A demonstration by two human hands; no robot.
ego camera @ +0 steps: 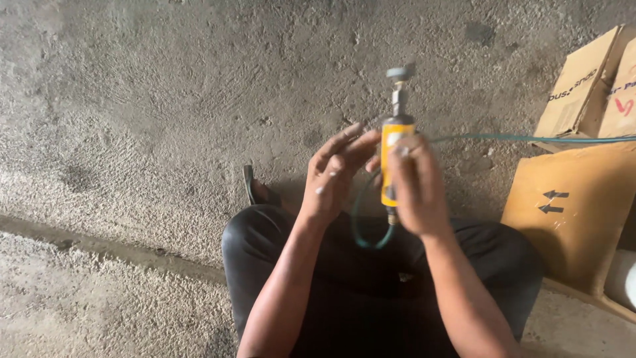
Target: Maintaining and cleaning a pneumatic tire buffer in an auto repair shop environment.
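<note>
My right hand (414, 189) grips a yellow cylindrical tool (395, 156) held upright over my lap. A grey metal stem with a round cap (399, 83) sticks out of its top. A green hose (364, 225) loops from the tool's lower end and runs off to the right (530, 138). My left hand (334, 174) hovers just left of the tool with fingers spread, fingertips close to the yellow body, holding nothing. I sit cross-legged in dark trousers (351, 292).
Rough concrete floor (165, 119) lies all around, with a shallow groove (99, 245) at the left. Cardboard boxes (576, 205) stand at the right, another pair behind them (589, 83). A dark sandal (255, 189) rests by my knee.
</note>
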